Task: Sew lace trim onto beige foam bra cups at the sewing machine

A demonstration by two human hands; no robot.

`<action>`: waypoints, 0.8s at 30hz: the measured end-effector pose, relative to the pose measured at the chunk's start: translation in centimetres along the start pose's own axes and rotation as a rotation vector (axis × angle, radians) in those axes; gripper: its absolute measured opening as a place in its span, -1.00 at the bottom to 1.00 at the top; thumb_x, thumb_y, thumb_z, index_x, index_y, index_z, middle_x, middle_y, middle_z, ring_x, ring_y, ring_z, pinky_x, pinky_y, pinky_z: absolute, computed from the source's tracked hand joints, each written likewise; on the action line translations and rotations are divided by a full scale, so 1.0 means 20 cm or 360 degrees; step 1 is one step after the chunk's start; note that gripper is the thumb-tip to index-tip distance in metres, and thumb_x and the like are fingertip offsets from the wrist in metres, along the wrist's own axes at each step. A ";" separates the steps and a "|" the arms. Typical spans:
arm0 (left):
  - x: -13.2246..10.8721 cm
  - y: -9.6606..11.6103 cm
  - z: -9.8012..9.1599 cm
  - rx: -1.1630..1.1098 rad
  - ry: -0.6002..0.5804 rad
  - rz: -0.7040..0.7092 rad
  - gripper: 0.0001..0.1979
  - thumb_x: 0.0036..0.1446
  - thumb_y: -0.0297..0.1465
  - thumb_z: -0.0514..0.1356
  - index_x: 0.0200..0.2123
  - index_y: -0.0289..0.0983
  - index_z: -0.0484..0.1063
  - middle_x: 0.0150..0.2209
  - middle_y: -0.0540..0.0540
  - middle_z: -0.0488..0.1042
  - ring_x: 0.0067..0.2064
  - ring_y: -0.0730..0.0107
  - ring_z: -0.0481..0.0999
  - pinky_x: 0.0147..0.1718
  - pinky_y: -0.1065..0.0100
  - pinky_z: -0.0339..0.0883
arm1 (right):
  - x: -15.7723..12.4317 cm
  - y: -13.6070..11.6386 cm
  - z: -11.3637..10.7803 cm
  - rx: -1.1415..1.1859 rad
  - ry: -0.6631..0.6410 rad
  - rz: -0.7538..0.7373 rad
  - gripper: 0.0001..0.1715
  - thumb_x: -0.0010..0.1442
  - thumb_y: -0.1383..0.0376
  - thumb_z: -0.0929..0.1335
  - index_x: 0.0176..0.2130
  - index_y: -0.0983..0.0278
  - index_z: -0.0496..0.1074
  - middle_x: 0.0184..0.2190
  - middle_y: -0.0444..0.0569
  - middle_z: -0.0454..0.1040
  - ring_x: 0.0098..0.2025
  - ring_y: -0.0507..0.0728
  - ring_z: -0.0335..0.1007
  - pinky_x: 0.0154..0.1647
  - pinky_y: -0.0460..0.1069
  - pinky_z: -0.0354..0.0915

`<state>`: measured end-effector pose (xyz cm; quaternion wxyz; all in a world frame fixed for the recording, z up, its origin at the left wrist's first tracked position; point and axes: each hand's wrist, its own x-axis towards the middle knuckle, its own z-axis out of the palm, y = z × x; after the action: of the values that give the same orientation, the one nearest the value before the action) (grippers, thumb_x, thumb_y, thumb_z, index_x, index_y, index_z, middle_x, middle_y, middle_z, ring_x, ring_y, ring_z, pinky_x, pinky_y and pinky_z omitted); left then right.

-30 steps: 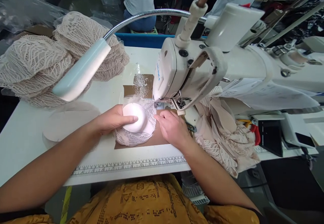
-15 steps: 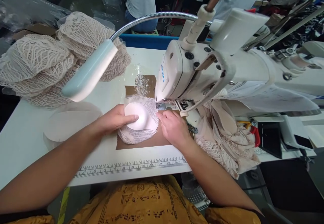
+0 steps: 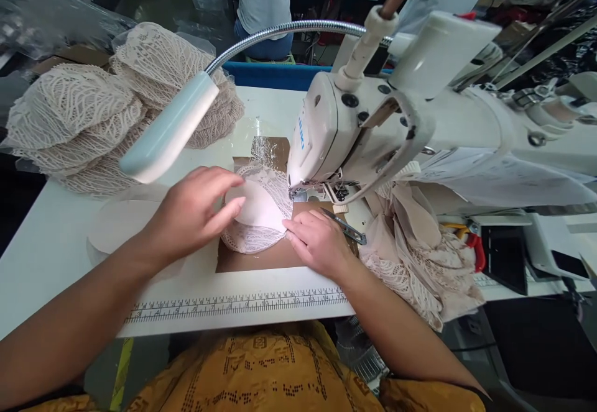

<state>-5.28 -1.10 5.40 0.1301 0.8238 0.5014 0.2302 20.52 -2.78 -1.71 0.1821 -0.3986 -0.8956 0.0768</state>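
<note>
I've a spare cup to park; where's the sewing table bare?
Bare tabletop front-left, between the lace pile and printed ruler, and behind, between lamp and sewing machine head. Crowded: left hand and right hand on the lace cup; fabric heap right.

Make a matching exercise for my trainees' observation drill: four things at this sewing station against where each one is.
Things:
1. left hand
2. right hand
3. lace pile
4. ruler

Places:
A. along the near edge of the table
B. far left of the table
C. fingers on the white foam cup
D. at the cup's right edge, below the sewing machine head

Pairs: 1-C, 2-D, 3-B, 4-A
</note>
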 end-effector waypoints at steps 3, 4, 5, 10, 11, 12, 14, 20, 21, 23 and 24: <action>0.06 0.03 0.11 -0.0031 -0.0209 0.0514 -0.71 0.32 -0.40 -0.02 -0.06 -0.34 0.45 -0.09 -0.23 0.50 -0.08 0.18 0.45 -0.09 0.21 0.36 | 0.00 0.00 0.00 -0.0003 0.0000 -0.0023 -0.70 0.31 0.30 0.26 -0.09 0.31 0.53 -0.33 -0.01 0.51 -0.30 0.12 0.30 -0.22 0.01 0.20; 0.08 0.03 0.16 -0.0026 -0.0277 0.0633 -0.69 0.33 -0.42 -0.04 -0.06 -0.35 0.46 -0.07 -0.25 0.50 -0.08 0.19 0.45 -0.09 0.20 0.36 | 0.00 0.00 0.00 -0.0006 -0.0003 -0.0033 -0.71 0.30 0.30 0.26 -0.09 0.30 0.53 -0.33 -0.01 0.51 -0.30 0.12 0.30 -0.21 0.01 0.20; 0.10 0.02 0.22 -0.0009 -0.0317 0.0717 -0.68 0.34 -0.41 -0.05 -0.06 -0.36 0.46 -0.06 -0.27 0.49 -0.07 0.18 0.45 -0.07 0.19 0.36 | 0.00 0.00 0.00 -0.0005 -0.0001 -0.0047 -0.71 0.30 0.30 0.27 -0.10 0.30 0.54 -0.34 -0.01 0.51 -0.31 0.12 0.30 -0.22 0.01 0.21; 0.14 -0.02 0.37 0.0150 -0.0334 0.0792 -0.65 0.36 -0.34 -0.03 -0.04 -0.38 0.49 -0.17 -0.31 0.49 -0.17 0.18 0.47 -0.16 0.17 0.36 | 0.00 0.02 -0.01 0.0014 0.0049 0.0011 -0.71 0.30 0.32 0.26 -0.15 0.26 0.56 -0.35 -0.04 0.54 -0.31 0.10 0.36 -0.21 0.00 0.22; 0.13 -0.02 0.37 0.0172 -0.0338 0.0781 -0.65 0.36 -0.34 -0.02 -0.03 -0.37 0.49 -0.18 -0.30 0.49 -0.18 0.19 0.46 -0.18 0.18 0.36 | 0.01 0.02 -0.01 -0.0011 0.0060 0.0080 -0.70 0.31 0.34 0.24 -0.15 0.26 0.56 -0.34 -0.03 0.54 -0.29 0.11 0.37 -0.22 0.00 0.22; 0.13 -0.02 0.37 0.0183 -0.0348 0.0777 -0.65 0.36 -0.35 -0.02 -0.01 -0.36 0.49 -0.18 -0.29 0.49 -0.18 0.19 0.46 -0.18 0.18 0.36 | 0.01 0.02 -0.02 -0.0048 0.0066 0.0146 -0.68 0.31 0.37 0.23 -0.12 0.27 0.55 -0.32 -0.01 0.55 -0.27 0.12 0.38 -0.22 0.00 0.22; 0.12 -0.02 0.36 0.0164 -0.0353 0.0779 -0.66 0.36 -0.36 0.00 0.02 -0.35 0.47 -0.11 -0.31 0.50 -0.13 0.17 0.46 -0.13 0.16 0.35 | 0.02 0.03 -0.02 -0.0140 0.0057 0.0221 -0.64 0.28 0.42 0.22 -0.04 0.28 0.52 -0.27 0.02 0.55 -0.25 0.14 0.37 -0.24 0.01 0.22; 0.12 -0.03 0.38 0.0123 -0.0371 0.0786 -0.64 0.36 -0.37 0.00 0.08 -0.39 0.44 0.11 -0.30 0.45 0.03 0.06 0.42 -0.01 0.06 0.32 | 0.04 0.01 0.01 -0.0342 -0.0045 0.0253 -0.58 0.26 0.45 0.21 0.00 0.29 0.51 -0.32 0.04 0.51 -0.29 0.18 0.32 -0.29 0.04 0.20; 0.12 -0.03 0.39 0.0132 -0.0368 0.0769 -0.64 0.36 -0.37 0.00 0.08 -0.39 0.44 0.10 -0.30 0.46 0.03 0.06 0.42 -0.01 0.05 0.32 | 0.05 0.01 0.01 -0.0359 -0.0045 0.0269 -0.58 0.26 0.45 0.21 0.01 0.29 0.51 -0.32 0.05 0.51 -0.29 0.18 0.32 -0.30 0.04 0.19; 0.13 -0.03 0.39 0.0154 -0.0357 0.0736 -0.64 0.35 -0.36 0.01 0.08 -0.38 0.45 0.10 -0.31 0.46 0.03 0.06 0.42 -0.01 0.05 0.32 | 0.05 0.01 0.02 -0.0373 -0.0038 0.0308 -0.57 0.26 0.45 0.21 0.03 0.31 0.49 -0.31 0.07 0.51 -0.29 0.19 0.32 -0.32 0.04 0.19; 0.13 -0.03 0.40 0.0170 -0.0350 0.0724 -0.64 0.35 -0.36 0.01 0.08 -0.38 0.44 0.10 -0.31 0.46 0.04 0.06 0.42 -0.01 0.05 0.32 | 0.05 0.01 0.02 -0.0372 -0.0036 0.0327 -0.57 0.26 0.45 0.21 0.04 0.31 0.49 -0.32 0.08 0.50 -0.29 0.19 0.32 -0.33 0.04 0.18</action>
<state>-0.63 1.57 -0.98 0.0851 0.9411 0.2976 0.1359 19.90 -1.93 -1.95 0.1156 -0.5056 -0.8550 -0.0053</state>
